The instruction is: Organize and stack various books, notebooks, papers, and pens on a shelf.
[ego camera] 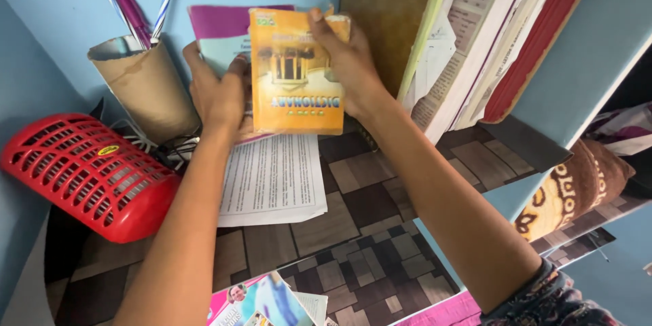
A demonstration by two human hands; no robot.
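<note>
1. Yellow book: upright in the shelf niche, cover facing the camera, print upside down. Both hands on it, in front of a purple-and-teal booklet.
2. Right hand: closed over the book's top right corner, thumb on the cover, fingers behind. Left hand: fingers curled along the book's left edge, also touching the booklet; how firmly it grips, cannot tell.
3. Doing it well, my judgement: keep both hands on opposite edges so the book stays square. It is small and stiff and should not sag.
4. Watch the loose papers lying under the left wrist on the shelf; a dragging forearm could slide them off.
5. Leaning books just right of the right hand look tilted; a knock may tip them further.
6. Cardboard pen cup just left of the left hand, tilted; red grille gadget further left, apart.
</note>
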